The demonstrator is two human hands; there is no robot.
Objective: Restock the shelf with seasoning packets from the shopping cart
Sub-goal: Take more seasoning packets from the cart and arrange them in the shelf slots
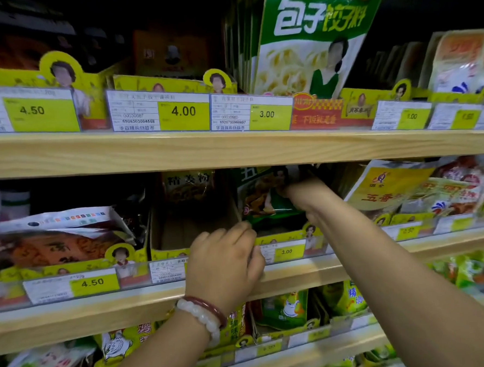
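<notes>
Packets of green seasoning stand upright in a yellow tray on the middle shelf, long axis vertical, tops tucked under the upper shelf board. Nearest the camera, the left hand rests on the tray's front lip beside the 3.00 price tag, fingers curled over the edge and, as far as I can tell, steadying the tray, not holding a packet. Farther in, the right hand reaches into the tray, its fingers closed on the right side of the front packet; the tips are hidden in shadow. So the packet lies just ahead and left of the right fingers, and that hand is the nearer one to it. Open room looks tight above, under the board, and freer to the left, where a cardboard box looks mostly empty; a yellow bag crowds the right.
</notes>
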